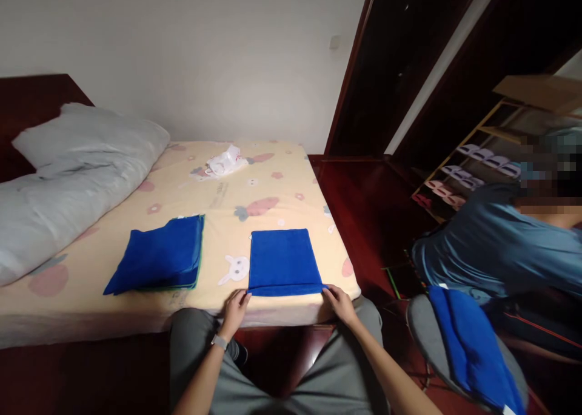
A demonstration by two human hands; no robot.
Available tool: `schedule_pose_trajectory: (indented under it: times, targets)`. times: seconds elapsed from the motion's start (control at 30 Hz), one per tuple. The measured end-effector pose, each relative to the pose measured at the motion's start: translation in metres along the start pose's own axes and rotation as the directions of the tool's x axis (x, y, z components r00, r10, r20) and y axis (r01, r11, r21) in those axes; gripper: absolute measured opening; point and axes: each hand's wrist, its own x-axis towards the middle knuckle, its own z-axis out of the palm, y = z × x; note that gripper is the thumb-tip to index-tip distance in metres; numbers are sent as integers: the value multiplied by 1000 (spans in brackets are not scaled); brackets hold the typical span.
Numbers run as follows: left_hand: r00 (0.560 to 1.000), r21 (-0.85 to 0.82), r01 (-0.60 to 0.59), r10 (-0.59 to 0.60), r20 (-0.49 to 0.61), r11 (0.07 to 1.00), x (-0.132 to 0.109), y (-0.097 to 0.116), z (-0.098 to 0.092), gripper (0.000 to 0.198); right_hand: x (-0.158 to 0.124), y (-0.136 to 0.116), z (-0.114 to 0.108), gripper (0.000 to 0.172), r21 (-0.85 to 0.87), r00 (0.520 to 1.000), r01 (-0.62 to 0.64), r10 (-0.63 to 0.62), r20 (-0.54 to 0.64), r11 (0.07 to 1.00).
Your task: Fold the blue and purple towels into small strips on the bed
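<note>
A blue cloth [282, 258] lies flat in a near-square on the bed's front edge, with a narrow fold along its near side. My left hand [235, 312] pinches the near left corner of that fold. At the near right corner, my right hand [340, 304] has its fingertips closed on the same fold. To the left lies a loose stack of blue cloths [159, 254], some with green edging, its layers not quite lined up. A white tag shows at the stack's far edge.
The bed [213, 212] has a cream sheet with carrots and rabbits. A grey quilt [82, 178] is heaped left; a white plastic bag [225, 161] lies farther back. At right, a person [477, 239] sits near a grey stool [425, 330] holding more blue cloth [473, 348], beside a shoe rack [459, 142].
</note>
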Motion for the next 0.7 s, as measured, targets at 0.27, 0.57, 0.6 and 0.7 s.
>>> schedule_pose_trajectory:
  times: [0.27, 0.57, 0.6, 0.7]
  targets:
    - [991, 201, 107, -89, -96, 974, 19, 5, 19, 36, 19, -17, 9, 42, -486, 999, -32, 23, -24, 873]
    - [984, 279, 49, 1, -176, 959, 4, 10, 18, 35, 10, -9, 24, 45, -342, 994, -58, 24, -104, 938]
    - [977, 275, 55, 5, -211, 960, 1, 10, 20, 36, 8, -7, 27, 48, -270, 989, -76, 39, -139, 960]
    - [965, 255, 45, 24, -261, 966, -3, 7, 25, 32, 4, -3, 31, 54, -128, 976, -106, 78, -204, 986]
